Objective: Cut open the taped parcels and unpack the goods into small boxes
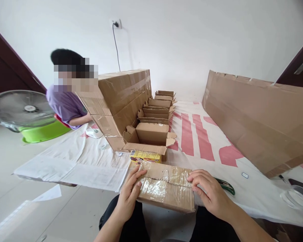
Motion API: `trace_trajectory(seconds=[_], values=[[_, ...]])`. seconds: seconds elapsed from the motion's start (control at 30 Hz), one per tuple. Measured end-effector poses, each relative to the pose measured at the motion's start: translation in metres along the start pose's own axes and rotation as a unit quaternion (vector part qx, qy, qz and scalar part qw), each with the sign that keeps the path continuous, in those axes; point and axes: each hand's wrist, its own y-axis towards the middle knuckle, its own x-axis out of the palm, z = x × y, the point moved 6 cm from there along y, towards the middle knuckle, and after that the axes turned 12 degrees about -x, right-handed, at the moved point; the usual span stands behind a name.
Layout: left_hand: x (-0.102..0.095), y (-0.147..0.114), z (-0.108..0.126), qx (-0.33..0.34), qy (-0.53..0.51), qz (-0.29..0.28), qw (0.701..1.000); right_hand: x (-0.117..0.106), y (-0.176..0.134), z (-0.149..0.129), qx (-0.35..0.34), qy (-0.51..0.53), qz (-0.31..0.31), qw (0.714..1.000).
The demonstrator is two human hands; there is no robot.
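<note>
A closed cardboard box (166,190) with shiny clear tape across its top lies in front of me, its near edge overhanging the table edge above my knees. My left hand (130,190) grips its left end, fingers on top. At the right end, my right hand (209,190) holds the box with bent fingers on its upper edge. Just behind the box, a yellow printed carton (146,156) is partly hidden. Beyond that stands an open cardboard box (151,137) with flaps spread. A green utility knife (226,186) lies beside my right hand.
A row of open boxes (158,111) runs toward the wall beside a stack of taped boxes (126,97). A large cardboard panel (249,117) stands at right, near a tape roll (296,199). A person in a purple shirt (63,104) sits left, near a fan (25,108).
</note>
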Motion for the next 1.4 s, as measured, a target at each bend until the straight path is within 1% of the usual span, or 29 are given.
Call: trace_trajectory(seconds=[0.1,0.17,0.2,0.27,0.3,0.37,0.43,0.5,0.57,0.67,0.83,1.0,1.1,1.2,1.3,1.4], values=[[0.001,0.001,-0.002,-0.006,-0.003,-0.007,1.000,-0.004,-0.009,0.008,0.026,0.093,-0.003,0.995],[0.002,0.002,-0.003,-0.009,-0.004,-0.011,1.000,-0.008,-0.019,0.020,0.058,0.128,0.015,0.990],[0.002,0.002,-0.003,-0.009,-0.005,-0.013,1.000,-0.009,-0.025,0.027,0.074,0.120,0.026,0.990],[0.002,0.002,-0.003,-0.008,-0.006,-0.015,1.000,-0.009,-0.039,0.041,0.100,0.045,0.027,0.994],[0.002,0.002,-0.003,-0.006,-0.006,-0.015,1.000,-0.005,-0.047,0.047,0.108,-0.011,0.008,0.994],[0.002,0.002,-0.004,-0.003,-0.004,-0.017,1.000,0.011,-0.063,0.058,0.118,-0.112,-0.063,0.985],[0.002,0.001,-0.004,-0.001,0.002,-0.015,1.000,0.029,-0.079,0.068,0.140,-0.162,-0.138,0.967],[0.001,0.001,-0.004,0.000,0.008,-0.013,1.000,0.043,-0.092,0.075,0.177,-0.163,-0.187,0.952],[0.001,0.001,-0.003,0.003,0.008,-0.009,1.000,0.049,-0.099,0.076,0.213,-0.139,-0.209,0.944],[0.001,0.002,-0.002,0.004,-0.005,-0.002,1.000,0.049,-0.099,0.072,0.232,-0.102,-0.241,0.937],[0.002,0.001,-0.002,-0.007,-0.024,-0.010,1.000,0.045,-0.093,0.066,0.253,-0.093,-0.283,0.920],[0.002,-0.002,-0.002,-0.021,-0.075,-0.019,0.997,0.052,-0.092,0.069,0.259,-0.098,-0.288,0.917],[0.002,-0.005,-0.002,-0.024,-0.126,-0.010,0.992,0.055,-0.094,0.071,0.258,-0.109,-0.291,0.915],[0.002,-0.007,-0.001,-0.014,-0.142,-0.002,0.990,0.055,-0.093,0.067,0.250,-0.102,-0.292,0.917],[0.000,-0.007,0.002,0.010,-0.126,0.001,0.992,0.046,-0.089,0.064,0.265,-0.094,-0.267,0.922],[-0.003,-0.007,0.003,0.027,-0.117,0.009,0.993,0.034,-0.084,0.063,0.264,-0.116,-0.218,0.933]])
